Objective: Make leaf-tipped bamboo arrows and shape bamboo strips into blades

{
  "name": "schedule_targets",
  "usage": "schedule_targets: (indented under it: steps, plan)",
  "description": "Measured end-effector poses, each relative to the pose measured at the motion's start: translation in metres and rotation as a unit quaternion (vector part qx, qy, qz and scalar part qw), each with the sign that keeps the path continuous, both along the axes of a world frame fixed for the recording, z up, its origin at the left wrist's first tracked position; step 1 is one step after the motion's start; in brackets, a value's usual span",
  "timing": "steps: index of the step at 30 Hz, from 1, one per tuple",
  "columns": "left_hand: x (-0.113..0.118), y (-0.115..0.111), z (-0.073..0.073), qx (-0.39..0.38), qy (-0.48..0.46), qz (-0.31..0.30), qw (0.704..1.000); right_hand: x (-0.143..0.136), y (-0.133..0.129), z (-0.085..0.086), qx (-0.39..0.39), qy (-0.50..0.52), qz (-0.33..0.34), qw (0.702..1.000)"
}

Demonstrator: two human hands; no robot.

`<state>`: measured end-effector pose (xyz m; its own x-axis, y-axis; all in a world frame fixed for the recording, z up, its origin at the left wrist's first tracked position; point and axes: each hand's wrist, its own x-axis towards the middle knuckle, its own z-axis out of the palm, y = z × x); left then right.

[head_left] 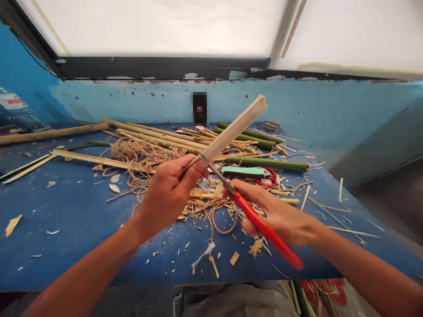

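My left hand (pixel 170 187) is closed around the lower end of a pale split bamboo piece (pixel 233 125), which slants up to the right. Its hollow inner side shows at the tip. My right hand (pixel 272 213) grips a red-handled tool (pixel 261 222) with a slim metal end. That metal end touches or crosses the bamboo just by my left thumb; whether it has cut in cannot be seen. Below and behind both hands lies a tangle of brown twine (pixel 145 156) among bamboo shavings.
Several green bamboo stems (pixel 271 163) and peeled bamboo sticks (pixel 161 138) lie across the blue table (pixel 82 246). A turquoise-handled folding tool (pixel 246 171) rests beside red scissor loops (pixel 269 180). A black phone (pixel 200 110) leans on the wall; a plastic bottle (pixel 21 112) is at far left.
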<state>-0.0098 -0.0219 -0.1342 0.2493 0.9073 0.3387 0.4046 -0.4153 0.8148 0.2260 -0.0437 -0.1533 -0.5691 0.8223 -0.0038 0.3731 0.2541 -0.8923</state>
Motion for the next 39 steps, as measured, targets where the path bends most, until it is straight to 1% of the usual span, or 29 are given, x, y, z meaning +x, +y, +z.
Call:
schedule_targets:
  steps: [4,9,12,15,17,19,22,25,27,32,36,39]
  plan:
    - [0.003,-0.006,-0.003,-0.056,-0.030,-0.047,0.997,0.000,0.000,-0.003,-0.022,0.016,0.008,1.000]
    - [0.006,-0.010,-0.004,-0.090,-0.049,-0.065,0.993,0.001,0.001,-0.010,-0.072,0.057,0.017,0.996]
    - [0.007,-0.011,-0.001,-0.094,-0.039,-0.069,0.992,0.001,0.000,-0.011,-0.075,0.059,0.019,0.995]
    - [0.008,-0.014,0.002,-0.087,-0.026,-0.064,0.994,-0.001,-0.001,-0.007,-0.055,0.055,0.022,0.997]
    - [0.009,-0.015,0.005,-0.071,0.000,-0.054,0.996,-0.004,-0.002,-0.004,-0.025,0.037,0.018,0.999]
    - [0.010,-0.016,0.008,-0.048,0.034,-0.045,0.997,-0.007,-0.003,-0.002,0.019,-0.004,0.003,1.000]
    - [0.012,-0.017,0.010,-0.028,0.072,-0.050,0.996,-0.011,-0.005,-0.003,0.069,-0.061,-0.026,0.995]
    - [0.013,-0.017,0.011,-0.016,0.088,-0.052,0.995,-0.014,-0.007,-0.003,0.076,-0.081,-0.040,0.993]
    - [0.014,-0.017,0.011,-0.023,0.081,-0.052,0.995,-0.014,-0.009,-0.001,0.071,-0.080,-0.041,0.993]
    - [0.015,-0.017,0.009,-0.080,0.027,-0.080,0.993,-0.014,-0.013,0.004,0.027,-0.065,-0.041,0.997]
    - [0.015,-0.013,0.009,-0.082,0.049,-0.080,0.992,-0.015,-0.011,0.000,-0.004,-0.055,-0.053,0.997]
    - [0.014,-0.010,0.010,-0.087,0.055,-0.087,0.991,-0.015,-0.010,-0.004,-0.008,-0.035,-0.047,0.998]
